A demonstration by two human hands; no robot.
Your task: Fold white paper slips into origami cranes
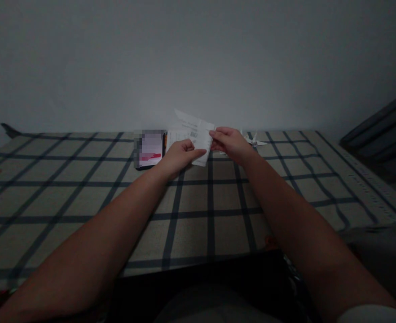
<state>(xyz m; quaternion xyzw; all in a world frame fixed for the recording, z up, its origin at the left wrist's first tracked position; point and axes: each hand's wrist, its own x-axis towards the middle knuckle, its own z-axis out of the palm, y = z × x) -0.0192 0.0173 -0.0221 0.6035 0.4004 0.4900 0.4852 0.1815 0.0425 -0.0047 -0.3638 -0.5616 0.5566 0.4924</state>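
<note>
A white printed sheet of paper (194,130), partly folded, is held up a little over the checked tablecloth (191,211). My left hand (179,154) is closed on its lower left part, thumb stretched along the fold. My right hand (230,142) pinches the paper's right edge with its fingers curled. Both forearms reach forward from the bottom of the view.
A phone (149,148) with a lit screen lies just left of my left hand. A small white folded paper figure (255,141) sits right of my right hand. A plain wall stands behind the table. A dark grey object (380,134) is at the far right.
</note>
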